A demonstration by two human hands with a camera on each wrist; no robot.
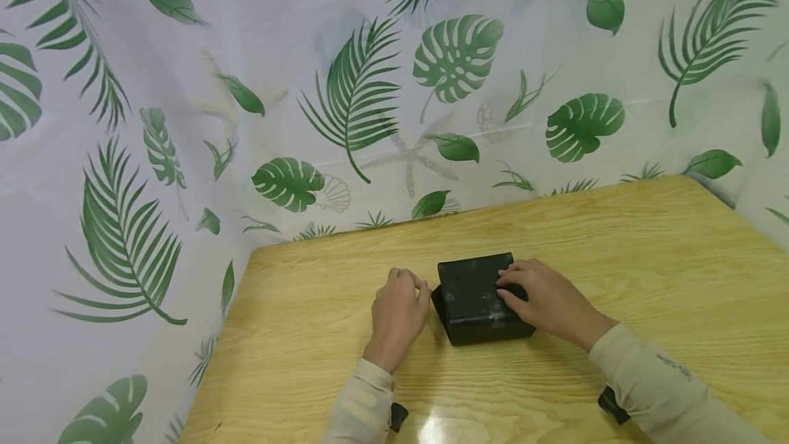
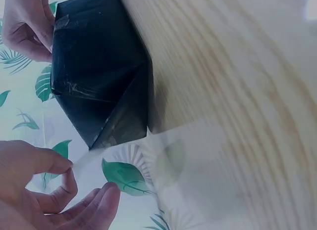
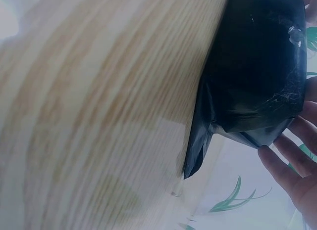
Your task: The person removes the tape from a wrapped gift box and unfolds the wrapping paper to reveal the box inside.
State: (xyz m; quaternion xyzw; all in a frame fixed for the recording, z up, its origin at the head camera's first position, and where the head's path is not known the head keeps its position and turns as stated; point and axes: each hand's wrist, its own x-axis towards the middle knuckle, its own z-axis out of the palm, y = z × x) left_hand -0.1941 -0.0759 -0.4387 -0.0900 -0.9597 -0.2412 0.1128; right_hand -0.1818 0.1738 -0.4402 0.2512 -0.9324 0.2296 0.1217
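Note:
A box-shaped package in glossy black wrapping sits on the table, a folded triangular end flap showing in the left wrist view. Just left of it, my left hand pinches a thin translucent strip, which looks like clear tape, between thumb and forefinger. The strip reaches toward the lower corner of the flap; whether it touches is unclear. My right hand rests on the package's right end, its fingers spread and fairly straight in the right wrist view. Loose black wrapping sticks out at that end.
The package stands on a wood-grain table. A white cloth with green leaf prints hangs behind the table and along its left side. Black wrist pieces show below both sleeves.

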